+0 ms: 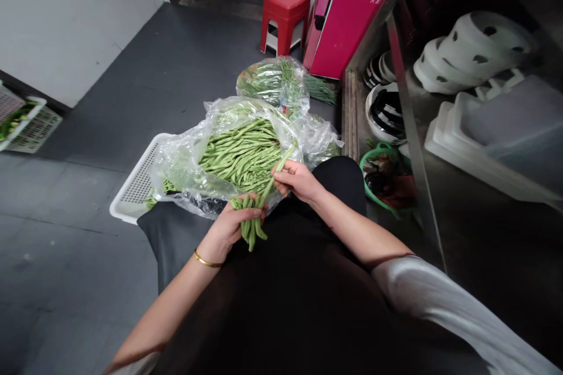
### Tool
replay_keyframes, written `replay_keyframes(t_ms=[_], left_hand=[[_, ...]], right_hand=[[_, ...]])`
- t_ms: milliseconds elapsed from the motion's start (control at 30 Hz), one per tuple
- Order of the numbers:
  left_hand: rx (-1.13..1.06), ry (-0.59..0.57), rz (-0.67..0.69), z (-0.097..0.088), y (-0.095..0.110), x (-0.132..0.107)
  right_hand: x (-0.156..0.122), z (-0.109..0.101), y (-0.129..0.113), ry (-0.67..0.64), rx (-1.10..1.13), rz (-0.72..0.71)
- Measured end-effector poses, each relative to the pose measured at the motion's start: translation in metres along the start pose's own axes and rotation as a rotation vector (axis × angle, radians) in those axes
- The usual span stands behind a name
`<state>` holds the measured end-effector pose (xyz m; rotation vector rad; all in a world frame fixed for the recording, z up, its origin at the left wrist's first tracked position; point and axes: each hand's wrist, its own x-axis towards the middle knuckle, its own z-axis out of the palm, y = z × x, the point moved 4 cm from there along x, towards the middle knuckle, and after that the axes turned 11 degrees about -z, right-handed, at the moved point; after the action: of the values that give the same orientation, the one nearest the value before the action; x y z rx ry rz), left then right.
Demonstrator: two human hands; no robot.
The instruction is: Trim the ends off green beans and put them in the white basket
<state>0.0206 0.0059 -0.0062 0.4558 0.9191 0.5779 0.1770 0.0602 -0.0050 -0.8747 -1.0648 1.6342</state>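
My left hand (235, 220) is closed round a small bunch of green beans (251, 228), whose ends stick out below the thumb. A pinch of my right hand (295, 179) grips one long green bean (287, 156), which slants from the bunch up to the right. Just beyond both hands lies an opened clear plastic bag (182, 149) with a large heap of long green beans (246, 149) inside. The bag partly covers a white perforated basket (136, 179), where a few more beans show near its front edge.
Behind the bag sits another plastic bag of thin green stalks (268, 79). A red stool (285, 12) stands farther back beside a pink cabinet (347, 17). At right, a metal shelf holds white containers (466, 58) and a green basket (365, 173). Another basket (37, 126) is far left.
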Motion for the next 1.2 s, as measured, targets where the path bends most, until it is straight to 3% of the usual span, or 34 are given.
replay_keyframes(t_ms=[133, 267, 400, 500, 633, 700, 767, 867, 967, 1033, 1133, 1200], left_hand=[[0.111, -0.006, 0.0, 0.001, -0.001, 0.0], [-0.126, 0.015, 0.188, 0.003, 0.008, 0.002], [-0.267, -0.001, 0.21, 0.006, 0.01, 0.004], [-0.274, 0.076, 0.209, 0.004, 0.009, 0.002], [-0.146, 0.067, 0.197, 0.005, 0.009, 0.001], [-0.161, 0.1, 0.236, 0.0, 0.013, 0.002], [-0.242, 0.207, 0.262, -0.01, 0.018, 0.006], [-0.294, 0.302, 0.208, -0.023, 0.02, 0.01], [-0.145, 0.17, 0.142, -0.018, 0.019, 0.01], [-0.047, 0.048, 0.07, -0.009, 0.014, 0.008], [0.056, -0.018, -0.028, 0.0, 0.003, 0.005], [0.17, -0.012, -0.019, 0.002, 0.001, 0.004]], right_hand=[[-0.007, 0.007, -0.002, -0.08, -0.09, -0.051], [-0.021, 0.023, -0.004, -0.023, -0.098, -0.192], [-0.03, 0.034, -0.008, 0.081, -0.355, -0.34], [-0.027, 0.031, -0.014, 0.125, -0.494, -0.383], [-0.025, 0.022, -0.02, 0.148, -0.412, -0.346], [-0.03, 0.028, -0.024, 0.056, -0.512, -0.393], [-0.038, 0.041, -0.026, -0.128, -0.625, -0.445], [-0.041, 0.048, -0.021, -0.224, -0.552, -0.32], [-0.03, 0.038, -0.004, -0.152, -0.284, -0.017], [-0.022, 0.03, 0.007, -0.137, -0.184, 0.095], [-0.017, 0.016, 0.013, -0.14, -0.335, 0.096], [-0.018, 0.014, 0.01, -0.341, -0.44, 0.15]])
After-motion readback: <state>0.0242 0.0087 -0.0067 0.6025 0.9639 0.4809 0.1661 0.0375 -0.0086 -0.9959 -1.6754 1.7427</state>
